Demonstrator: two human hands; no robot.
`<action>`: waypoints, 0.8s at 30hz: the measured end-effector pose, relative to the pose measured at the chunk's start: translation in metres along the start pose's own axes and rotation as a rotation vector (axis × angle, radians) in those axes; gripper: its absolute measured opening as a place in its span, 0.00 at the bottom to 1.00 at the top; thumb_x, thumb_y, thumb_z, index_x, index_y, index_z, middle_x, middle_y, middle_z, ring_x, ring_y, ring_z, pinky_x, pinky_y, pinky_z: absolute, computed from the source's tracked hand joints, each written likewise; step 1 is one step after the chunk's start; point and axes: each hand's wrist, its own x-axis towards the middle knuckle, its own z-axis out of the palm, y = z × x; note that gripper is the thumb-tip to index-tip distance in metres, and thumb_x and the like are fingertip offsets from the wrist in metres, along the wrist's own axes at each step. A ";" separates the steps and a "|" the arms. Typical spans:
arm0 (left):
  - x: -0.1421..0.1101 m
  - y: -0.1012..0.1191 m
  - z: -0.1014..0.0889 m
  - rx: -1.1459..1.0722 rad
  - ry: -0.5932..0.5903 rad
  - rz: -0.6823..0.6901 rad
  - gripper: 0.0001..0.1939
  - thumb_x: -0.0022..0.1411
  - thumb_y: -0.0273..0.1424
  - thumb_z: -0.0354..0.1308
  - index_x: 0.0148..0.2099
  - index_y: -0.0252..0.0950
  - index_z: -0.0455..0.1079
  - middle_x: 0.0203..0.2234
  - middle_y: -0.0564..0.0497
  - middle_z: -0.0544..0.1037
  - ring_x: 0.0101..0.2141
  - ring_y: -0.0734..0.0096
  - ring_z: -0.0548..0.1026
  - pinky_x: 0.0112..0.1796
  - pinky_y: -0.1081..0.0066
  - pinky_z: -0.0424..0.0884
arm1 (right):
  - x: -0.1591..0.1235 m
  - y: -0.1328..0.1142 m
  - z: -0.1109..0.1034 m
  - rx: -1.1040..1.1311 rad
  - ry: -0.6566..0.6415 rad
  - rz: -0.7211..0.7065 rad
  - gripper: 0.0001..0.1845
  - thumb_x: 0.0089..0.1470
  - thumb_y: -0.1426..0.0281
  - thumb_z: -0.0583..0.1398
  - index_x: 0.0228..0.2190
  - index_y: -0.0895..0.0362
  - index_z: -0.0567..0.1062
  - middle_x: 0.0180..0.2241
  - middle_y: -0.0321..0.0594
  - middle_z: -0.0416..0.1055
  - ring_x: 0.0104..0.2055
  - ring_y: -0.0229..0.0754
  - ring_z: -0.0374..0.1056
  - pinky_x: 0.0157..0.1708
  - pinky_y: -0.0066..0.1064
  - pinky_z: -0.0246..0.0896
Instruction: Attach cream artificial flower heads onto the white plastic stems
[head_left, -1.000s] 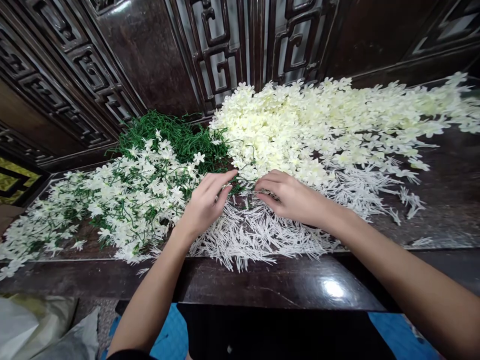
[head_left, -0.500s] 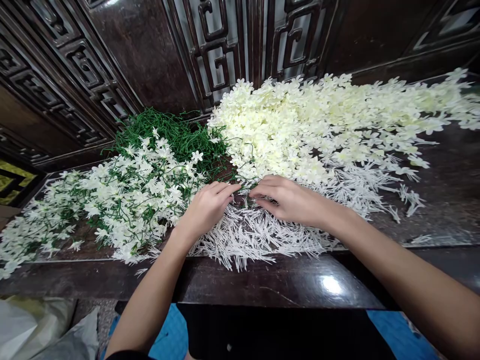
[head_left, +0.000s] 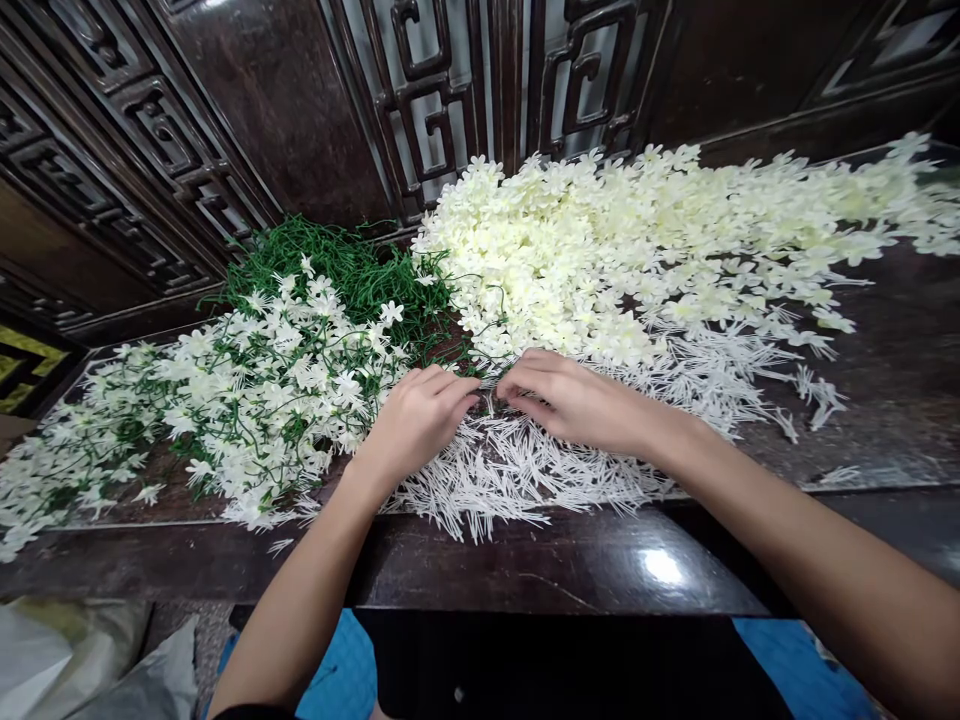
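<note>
My left hand (head_left: 420,418) is closed in a pinch, its thumb and fingertips together over the near edge of the bench. Facing it, my right hand (head_left: 559,395) also pinches, the fingertips a small gap away. What they grip is too small and hidden to make out; a thin pale and greenish bit shows between them. Beneath both hands lies a spread of white artificial stamens (head_left: 540,470). Loose pale yellow fabric blossoms (head_left: 555,260) are heaped behind my right hand. Left of my left hand, finished-looking white flowers on green stems (head_left: 277,390) form a pile.
Bare green plastic stems (head_left: 330,265) are tangled at the back, against a carved dark wood panel (head_left: 427,90). The dark wooden bench (head_left: 555,570) has a glossy front edge. Pale sacks (head_left: 67,650) lie on the floor at lower left, and blue fabric (head_left: 345,660) shows beneath.
My left hand's thumb and fingers have closed together from a looser, spread pose. Both hands have drawn slightly nearer each other, and the right has shifted a little left. The piles look the same.
</note>
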 end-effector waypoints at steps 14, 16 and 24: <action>0.000 0.002 0.000 0.032 -0.002 -0.001 0.10 0.67 0.28 0.52 0.47 0.34 0.73 0.34 0.47 0.81 0.34 0.64 0.75 0.36 0.63 0.71 | 0.000 -0.001 0.008 0.018 -0.019 -0.018 0.09 0.60 0.77 0.55 0.39 0.61 0.75 0.35 0.45 0.70 0.42 0.46 0.65 0.44 0.42 0.66; 0.000 0.003 -0.001 -0.004 0.018 -0.014 0.10 0.67 0.29 0.52 0.47 0.34 0.73 0.34 0.47 0.81 0.33 0.64 0.76 0.35 0.62 0.72 | 0.000 -0.002 0.005 0.087 0.016 -0.007 0.07 0.60 0.75 0.56 0.38 0.60 0.75 0.37 0.44 0.71 0.43 0.45 0.65 0.44 0.42 0.66; 0.006 0.014 -0.007 -0.622 0.104 -0.287 0.14 0.67 0.28 0.53 0.52 0.36 0.71 0.31 0.49 0.82 0.30 0.72 0.79 0.32 0.70 0.75 | 0.000 -0.003 -0.003 0.331 0.329 -0.199 0.05 0.58 0.73 0.57 0.34 0.57 0.73 0.33 0.41 0.73 0.37 0.42 0.69 0.39 0.39 0.68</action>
